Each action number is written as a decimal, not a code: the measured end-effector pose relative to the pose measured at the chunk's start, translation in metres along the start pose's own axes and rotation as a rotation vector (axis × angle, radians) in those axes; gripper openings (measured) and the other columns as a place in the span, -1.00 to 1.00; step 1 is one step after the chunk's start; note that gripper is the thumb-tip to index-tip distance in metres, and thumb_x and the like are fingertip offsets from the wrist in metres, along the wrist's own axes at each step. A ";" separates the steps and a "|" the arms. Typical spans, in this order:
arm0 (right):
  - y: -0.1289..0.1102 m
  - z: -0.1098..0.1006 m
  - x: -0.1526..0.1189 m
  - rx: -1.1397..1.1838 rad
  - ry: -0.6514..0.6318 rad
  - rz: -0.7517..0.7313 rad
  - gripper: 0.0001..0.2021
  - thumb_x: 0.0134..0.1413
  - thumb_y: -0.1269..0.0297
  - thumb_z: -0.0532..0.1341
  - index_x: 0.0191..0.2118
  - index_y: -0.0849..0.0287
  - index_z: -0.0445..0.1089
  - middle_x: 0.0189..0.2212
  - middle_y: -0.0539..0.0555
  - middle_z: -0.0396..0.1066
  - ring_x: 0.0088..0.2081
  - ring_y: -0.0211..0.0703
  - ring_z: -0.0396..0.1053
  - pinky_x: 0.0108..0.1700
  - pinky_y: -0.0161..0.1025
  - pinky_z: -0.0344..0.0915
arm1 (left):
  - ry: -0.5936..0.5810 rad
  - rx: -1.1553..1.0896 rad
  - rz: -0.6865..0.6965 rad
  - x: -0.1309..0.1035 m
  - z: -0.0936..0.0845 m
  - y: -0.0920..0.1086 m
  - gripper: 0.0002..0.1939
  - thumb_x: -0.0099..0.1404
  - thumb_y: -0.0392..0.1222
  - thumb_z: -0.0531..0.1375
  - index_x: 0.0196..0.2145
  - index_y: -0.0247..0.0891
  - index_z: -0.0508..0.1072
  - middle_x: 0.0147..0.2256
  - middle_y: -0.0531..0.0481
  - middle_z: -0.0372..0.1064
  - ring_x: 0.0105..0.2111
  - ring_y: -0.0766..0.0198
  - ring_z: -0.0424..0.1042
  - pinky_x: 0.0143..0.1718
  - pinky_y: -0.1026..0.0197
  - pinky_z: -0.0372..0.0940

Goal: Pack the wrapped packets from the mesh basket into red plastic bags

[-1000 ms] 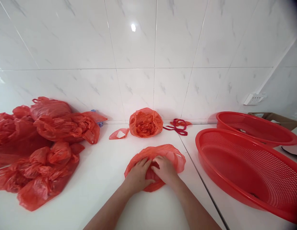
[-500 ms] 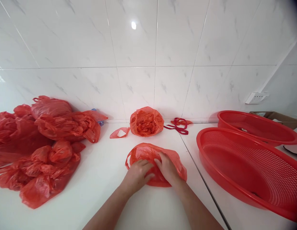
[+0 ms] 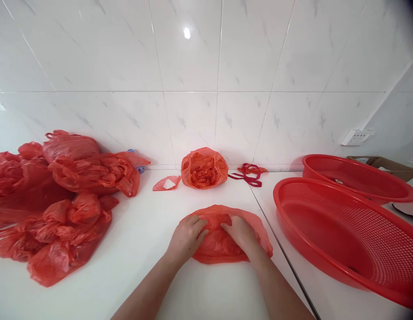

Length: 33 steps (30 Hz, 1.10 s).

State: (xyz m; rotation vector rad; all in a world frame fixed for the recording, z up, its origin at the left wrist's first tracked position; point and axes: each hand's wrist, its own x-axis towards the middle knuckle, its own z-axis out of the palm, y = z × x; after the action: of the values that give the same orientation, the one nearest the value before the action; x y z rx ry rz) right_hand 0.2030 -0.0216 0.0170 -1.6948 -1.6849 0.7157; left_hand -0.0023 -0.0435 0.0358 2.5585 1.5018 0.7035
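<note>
A thin red plastic bag lies on the white table in front of me, its film spread out and crumpled in the middle. My left hand is closed on the bag's left part, with thumb and fingers bent together over the film. On the right part, my right hand pinches the film, its fingertips partly hidden in the folds. Behind this bag stands a second red plastic bag, its mouth wide and crumpled red plastic inside.
Several bundled red bags are heaped at the left. Two red plastic baskets stand at the right, past a table seam. Dark red straps and a small red scrap lie near the tiled wall. A power socket is on it.
The bag between my hands has gone from an upright, open mouth to a flatter, folded-over shape, and spread slightly right. Both hands have closed more on its film.
</note>
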 end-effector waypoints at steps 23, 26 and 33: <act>0.028 -0.025 0.023 1.476 -0.268 0.207 -0.66 0.22 0.10 -0.02 -0.12 0.21 0.36 0.04 0.18 0.33 -0.21 -0.27 0.43 -0.42 -0.38 0.35 | 0.077 -1.276 -0.679 0.002 0.004 -0.041 -0.60 0.08 0.08 0.23 -0.57 -0.24 0.17 -0.62 0.19 0.16 -0.63 0.44 0.12 -0.58 0.37 0.01; 0.029 -0.029 0.024 1.411 -0.195 0.193 -0.69 0.20 0.14 0.01 -0.12 0.22 0.34 0.05 0.19 0.32 -0.07 -0.19 0.40 -0.27 -0.30 0.40 | 0.140 -1.283 -0.694 0.002 0.006 -0.046 -0.60 0.09 0.11 0.21 -0.57 -0.24 0.18 -0.63 0.19 0.16 -0.63 0.43 0.13 -0.58 0.35 0.04; 0.039 -0.018 0.030 1.027 -0.031 0.272 -0.67 0.06 0.02 0.14 -0.38 0.24 0.38 -0.53 0.09 0.44 -0.64 -0.33 0.30 -0.67 -0.42 0.09 | 0.123 -1.252 -0.667 0.003 0.000 -0.042 -0.59 0.09 0.19 0.16 -0.47 -0.25 0.33 -0.54 0.07 0.34 -0.51 0.27 0.34 -0.46 0.27 0.23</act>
State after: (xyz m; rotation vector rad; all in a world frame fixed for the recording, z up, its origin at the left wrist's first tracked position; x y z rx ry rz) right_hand 0.2425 0.0083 0.0008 -1.1358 -0.8065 1.4202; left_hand -0.0346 -0.0190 0.0239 1.0481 1.1772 1.1560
